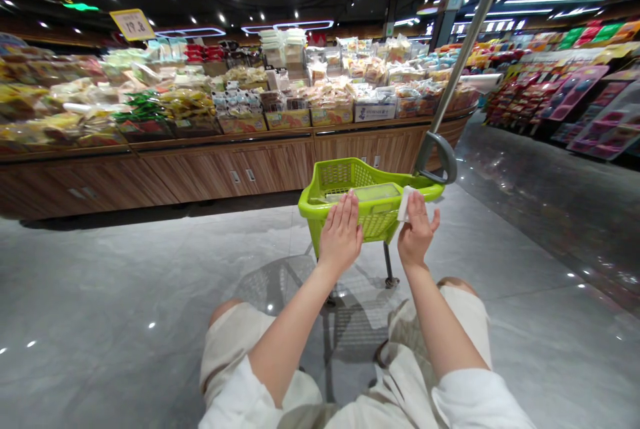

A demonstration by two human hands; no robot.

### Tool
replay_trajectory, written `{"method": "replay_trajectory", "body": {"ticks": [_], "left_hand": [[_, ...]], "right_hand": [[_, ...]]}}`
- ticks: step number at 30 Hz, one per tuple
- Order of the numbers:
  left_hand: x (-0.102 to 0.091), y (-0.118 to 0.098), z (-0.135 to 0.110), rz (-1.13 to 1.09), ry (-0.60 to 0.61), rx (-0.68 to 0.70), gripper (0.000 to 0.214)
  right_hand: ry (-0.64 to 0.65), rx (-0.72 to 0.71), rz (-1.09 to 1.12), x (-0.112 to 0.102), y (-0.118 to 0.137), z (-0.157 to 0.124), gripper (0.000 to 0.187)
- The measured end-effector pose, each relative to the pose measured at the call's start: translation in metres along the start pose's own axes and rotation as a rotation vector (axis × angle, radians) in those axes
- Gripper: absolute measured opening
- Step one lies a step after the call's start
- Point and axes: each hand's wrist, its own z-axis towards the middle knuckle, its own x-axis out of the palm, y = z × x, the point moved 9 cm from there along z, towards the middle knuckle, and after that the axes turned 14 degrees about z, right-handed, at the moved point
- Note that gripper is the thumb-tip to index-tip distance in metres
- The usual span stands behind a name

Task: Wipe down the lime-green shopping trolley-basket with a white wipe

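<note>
In front of my knees stands a small lime-green shopping cart [383,223] with a latticed basket on dark legs. My left hand [341,232] lies flat along the basket's near side, fingers stretched out and close together, holding nothing. A white wipe or folded tissue [405,205] is under the fingers of my right hand [418,230], pressed against the near rim toward the right corner. I cannot tell whether it is paper or cloth. At the cart's right end are a grey loop handle [442,157] and a metal pole [470,49] rising from it.
Behind the cart runs a wood-panelled display counter [200,172] piled with packaged snacks. A yellow-edged price sign [133,24] stands above it at the left. More goods fill racks [580,92] on the right. The grey tiled floor [125,282] is glossy.
</note>
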Motion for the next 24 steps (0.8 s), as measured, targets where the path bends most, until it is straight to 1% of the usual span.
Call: {"method": "replay_trajectory", "body": {"ticks": [1,2,3,6,7,8,9,11,13,14,15,16,17,20,21,22,23,24], "left_hand": [[0.000,0.000,0.000,-0.003,-0.001,-0.002,0.074],[0.000,-0.001,0.000,-0.006,-0.002,-0.005,0.074],[0.001,-0.001,0.000,-0.010,-0.003,-0.006,0.075],[0.001,-0.001,0.000,-0.012,-0.001,0.002,0.077],[0.002,-0.001,0.000,-0.010,0.001,0.006,0.078],[0.002,-0.001,-0.001,-0.008,0.003,0.008,0.078],[0.002,0.000,-0.001,-0.006,0.005,0.008,0.077],[0.002,0.000,0.000,-0.009,0.004,0.005,0.075],[0.001,0.000,0.000,-0.015,0.001,0.001,0.074],[0.001,-0.001,0.001,-0.017,0.000,0.001,0.074],[0.001,-0.002,0.001,-0.017,-0.001,-0.001,0.074],[0.001,-0.003,0.001,-0.015,-0.003,-0.004,0.074],[0.001,-0.003,0.001,-0.013,-0.004,-0.008,0.074],[0.001,-0.004,0.001,-0.012,-0.003,0.000,0.077],[0.001,-0.004,0.001,-0.013,-0.003,0.009,0.077],[0.001,-0.004,0.001,-0.013,-0.001,0.016,0.077],[0.001,-0.004,0.001,-0.010,0.000,0.020,0.077],[0.001,-0.004,0.001,-0.005,0.002,0.021,0.075]], "right_hand": [[-0.044,0.041,-0.011,-0.003,-0.005,0.000,0.066],[-0.046,0.049,-0.009,-0.002,-0.002,0.000,0.065],[0.004,0.020,0.005,0.006,0.008,-0.001,0.065],[0.241,-0.175,0.082,0.034,0.055,-0.009,0.064],[0.292,-0.224,0.095,0.039,0.064,-0.012,0.064],[0.310,-0.249,0.092,0.039,0.065,-0.013,0.064],[0.299,-0.248,0.075,0.035,0.060,-0.012,0.064],[0.227,-0.186,0.020,0.021,0.032,-0.006,0.067],[0.111,-0.086,-0.031,0.002,-0.001,-0.001,0.070],[0.059,-0.040,-0.046,-0.004,-0.012,0.001,0.071],[0.024,-0.009,-0.051,-0.008,-0.016,0.001,0.071],[0.012,0.000,-0.045,-0.007,-0.014,0.001,0.071],[0.035,-0.015,-0.027,-0.003,-0.005,0.000,0.070],[0.239,-0.173,0.071,0.025,0.043,-0.008,0.066],[0.299,-0.223,0.093,0.031,0.055,-0.010,0.065],[0.335,-0.259,0.103,0.033,0.061,-0.012,0.065],[0.338,-0.275,0.100,0.031,0.059,-0.012,0.065],[0.311,-0.265,0.086,0.026,0.051,-0.010,0.065]]}}
